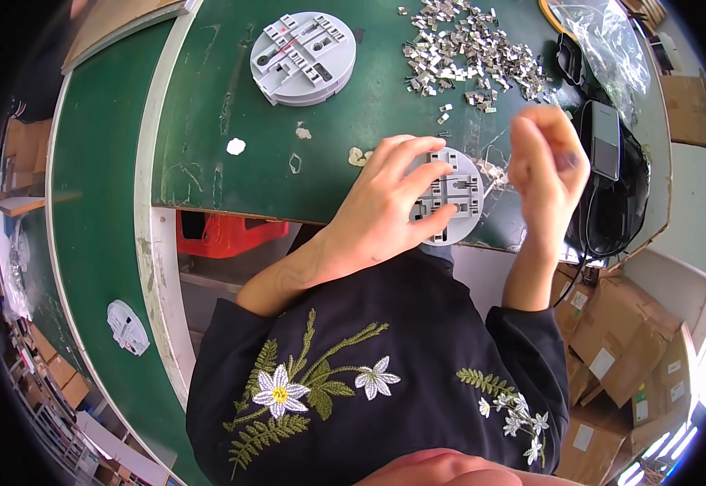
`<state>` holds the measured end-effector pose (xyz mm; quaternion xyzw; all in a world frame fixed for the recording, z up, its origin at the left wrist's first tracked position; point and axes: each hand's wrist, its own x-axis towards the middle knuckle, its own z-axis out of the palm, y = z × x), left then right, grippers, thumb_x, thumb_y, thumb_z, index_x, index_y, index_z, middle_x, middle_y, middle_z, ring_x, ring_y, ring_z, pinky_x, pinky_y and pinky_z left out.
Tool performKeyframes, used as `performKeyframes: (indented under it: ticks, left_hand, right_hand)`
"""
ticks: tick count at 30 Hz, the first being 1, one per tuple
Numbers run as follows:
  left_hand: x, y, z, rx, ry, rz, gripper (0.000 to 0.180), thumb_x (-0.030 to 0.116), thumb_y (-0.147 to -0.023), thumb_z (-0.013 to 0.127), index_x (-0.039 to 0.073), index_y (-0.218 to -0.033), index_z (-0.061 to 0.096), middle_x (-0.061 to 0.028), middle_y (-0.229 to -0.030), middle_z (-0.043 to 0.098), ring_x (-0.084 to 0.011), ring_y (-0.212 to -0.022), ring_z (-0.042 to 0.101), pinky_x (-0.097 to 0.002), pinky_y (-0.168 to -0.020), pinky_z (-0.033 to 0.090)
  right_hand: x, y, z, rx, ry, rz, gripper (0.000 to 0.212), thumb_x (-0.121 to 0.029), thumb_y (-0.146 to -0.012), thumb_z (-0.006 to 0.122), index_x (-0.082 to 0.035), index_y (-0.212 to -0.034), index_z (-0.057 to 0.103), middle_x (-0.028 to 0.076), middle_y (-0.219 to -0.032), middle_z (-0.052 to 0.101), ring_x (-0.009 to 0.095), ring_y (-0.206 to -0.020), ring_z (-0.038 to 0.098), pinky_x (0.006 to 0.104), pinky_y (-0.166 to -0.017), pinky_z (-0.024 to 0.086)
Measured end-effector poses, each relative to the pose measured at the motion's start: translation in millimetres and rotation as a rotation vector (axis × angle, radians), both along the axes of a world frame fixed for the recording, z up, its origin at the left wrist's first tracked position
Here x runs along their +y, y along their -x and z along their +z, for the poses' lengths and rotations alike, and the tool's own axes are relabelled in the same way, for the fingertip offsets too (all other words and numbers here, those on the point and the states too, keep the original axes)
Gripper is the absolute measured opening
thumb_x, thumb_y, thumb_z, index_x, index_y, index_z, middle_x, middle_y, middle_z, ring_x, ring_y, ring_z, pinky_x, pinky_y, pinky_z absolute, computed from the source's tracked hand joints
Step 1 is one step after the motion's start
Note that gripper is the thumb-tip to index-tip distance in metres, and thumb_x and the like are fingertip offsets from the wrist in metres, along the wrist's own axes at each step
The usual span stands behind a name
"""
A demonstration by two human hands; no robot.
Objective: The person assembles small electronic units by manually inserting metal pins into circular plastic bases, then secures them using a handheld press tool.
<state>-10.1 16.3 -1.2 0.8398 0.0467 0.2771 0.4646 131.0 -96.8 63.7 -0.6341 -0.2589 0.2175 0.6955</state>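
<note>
A round grey plastic housing [471, 182] with slots and small metal contacts on its face sits at the near edge of the green table. My left hand [385, 194] grips it from the left, fingers over its upper part and the thumb across its lower part. My right hand [549, 162] is raised to the right of the housing, apart from it. Its fingers are curled together and blurred; what they hold, if anything, I cannot make out. Beyond them lies a pile of small metal clips [474, 53], with a few loose ones nearer the housing.
A stack of similar grey round housings [304, 61] stands at the far left of the green table [199, 154]. At right lie a black power bank [605, 142] with a cable, a black bag [624, 202] and clear plastic [612, 49]. A red stool [227, 235] is under the table; cardboard boxes [624, 324] stand lower right.
</note>
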Motion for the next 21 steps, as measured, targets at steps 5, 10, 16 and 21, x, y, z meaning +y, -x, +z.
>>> performKeyframes:
  ticks: [5, 10, 16, 21]
  left_hand:
    - [-6, -7, -4, -0.039, -0.009, 0.033, 0.021, 0.003, -0.078, 0.073, 0.001, -0.097, 0.067, -0.0114, -0.124, 0.06, -0.0278, -0.107, 0.056, -0.0364, -0.092, 0.048]
    - [-3, -3, 2, 0.006, 0.161, 0.051, 0.011, -0.001, -0.081, 0.071, -0.001, -0.092, 0.068, -0.0095, -0.119, 0.064, -0.0221, -0.1, 0.059, -0.0304, -0.081, 0.05]
    - [1, -2, 3, 0.032, 0.275, 0.051, 0.011, -0.001, -0.083, 0.071, -0.002, -0.094, 0.069, -0.0086, -0.115, 0.066, -0.019, -0.092, 0.059, -0.0281, -0.077, 0.049]
    - [1, -3, 4, 0.034, 0.281, 0.046, 0.012, -0.001, -0.083, 0.072, -0.002, -0.094, 0.071, -0.0081, -0.114, 0.066, -0.0184, -0.091, 0.059, -0.0281, -0.077, 0.049]
  right_hand:
    - [8, -27, -20, -0.483, 0.494, 0.158, 0.005, -0.001, -0.087, 0.065, -0.004, -0.089, 0.068, 0.004, -0.073, 0.058, 0.008, -0.051, 0.036, 0.0192, -0.048, 0.027]
    - [15, -39, -40, -0.701, 0.471, 0.368, 0.02, 0.003, -0.082, 0.069, -0.005, -0.1, 0.073, 0.002, -0.08, 0.062, 0.006, -0.055, 0.038, 0.0174, -0.052, 0.028]
    - [12, -30, -19, -0.501, 0.502, 0.374, 0.012, -0.001, -0.083, 0.069, -0.004, -0.093, 0.074, -0.001, -0.078, 0.061, 0.004, -0.058, 0.04, 0.0181, -0.052, 0.03]
    - [-1, -21, 3, -0.11, 0.565, 0.357, 0.009, -0.004, -0.082, 0.071, -0.003, -0.09, 0.075, -0.003, -0.071, 0.059, 0.003, -0.058, 0.04, 0.0184, -0.051, 0.029]
